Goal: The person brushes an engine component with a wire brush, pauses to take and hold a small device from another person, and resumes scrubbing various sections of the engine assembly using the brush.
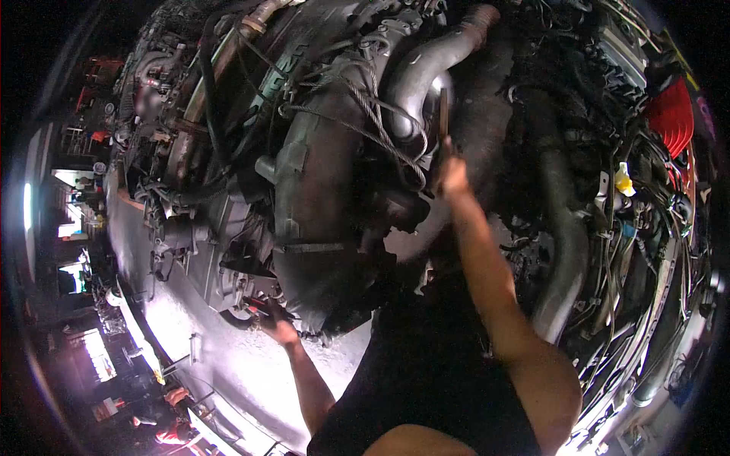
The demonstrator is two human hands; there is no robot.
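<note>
My right hand [454, 176] is raised near the middle of the view, its fingers closed round a long, thin dark tool [444, 114] that points upward beside a shiny curved metal pipe [426, 72]. Loops of twisted cable [372, 114] hang just left of that pipe. Lower down on the left, my left hand [280, 328] is closed on a small red and black tool [261, 305], against machine parts below a large dark duct [315, 175]. Shadow hides most of its fingers and the tool's far end.
Bundled wires and hoses [639, 258] run down the right side, with a red ribbed part [671, 118] and a yellow piece [623, 179] among them. A long grey pipe [566, 281] curves beside my right arm. Bright floor [251, 361] shows at lower left.
</note>
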